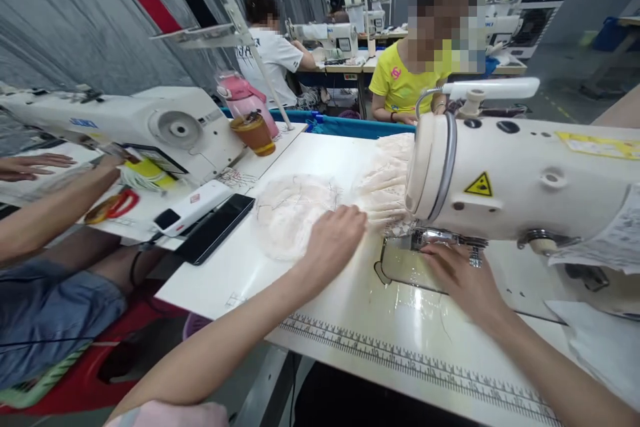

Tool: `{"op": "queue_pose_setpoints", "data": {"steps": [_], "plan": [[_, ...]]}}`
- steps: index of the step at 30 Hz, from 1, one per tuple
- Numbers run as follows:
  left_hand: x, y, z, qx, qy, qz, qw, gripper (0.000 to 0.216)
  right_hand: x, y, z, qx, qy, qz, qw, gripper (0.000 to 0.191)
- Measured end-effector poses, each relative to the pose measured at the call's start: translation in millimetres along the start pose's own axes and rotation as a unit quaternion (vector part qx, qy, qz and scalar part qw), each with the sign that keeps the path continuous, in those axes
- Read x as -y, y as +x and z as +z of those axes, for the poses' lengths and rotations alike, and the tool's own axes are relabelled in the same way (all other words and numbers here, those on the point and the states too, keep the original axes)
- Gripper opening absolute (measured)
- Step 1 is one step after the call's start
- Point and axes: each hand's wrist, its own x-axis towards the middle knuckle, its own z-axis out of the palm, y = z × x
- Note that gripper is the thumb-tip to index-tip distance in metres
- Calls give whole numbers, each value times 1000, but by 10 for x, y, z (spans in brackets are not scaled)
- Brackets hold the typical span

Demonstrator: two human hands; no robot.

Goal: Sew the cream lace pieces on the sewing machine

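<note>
A sewing machine (520,180) with a cream head stands over the white table on the right. Gathered pale lace-like fabric (383,180) lies behind and left of its presser foot (440,237). My left hand (337,237) is closed at the near left edge of this fabric; what its curled fingers hold is hidden. Beneath the machine head, my right hand (465,280) reaches to the presser foot with fingers stretched out, their tips beside the metal parts. A round pale fabric piece (283,213) lies flat left of my left hand.
A black phone (216,229) and a white device (200,207) lie at left. Behind them stand an amber cup (254,133) and a pink bottle (250,97). A printed ruler (400,360) runs along the front edge. A co-worker's arms (55,207) are at the neighbouring machine (125,123).
</note>
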Motion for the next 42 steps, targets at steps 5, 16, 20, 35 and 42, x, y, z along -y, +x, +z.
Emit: {"op": "queue_pose_setpoints", "data": {"steps": [5, 16, 20, 35, 42], "plan": [[439, -236, -33, 0, 42, -120, 992, 17, 34, 21, -3, -5, -24, -22, 999, 23], [584, -358, -64, 35, -144, -247, 958, 32, 50, 30, -6, 20, -21, 12, 1000, 25], [653, -379, -141, 0, -210, -264, 941, 28, 19, 4, 21, 16, -19, 7, 1000, 27], [1120, -254, -582, -274, -226, -310, 882, 22, 36, 28, -4, -9, -24, -31, 999, 26], [1295, -88, -714, -298, -208, -303, 881, 21, 16, 13, 12, -11, -15, -35, 999, 26]]}}
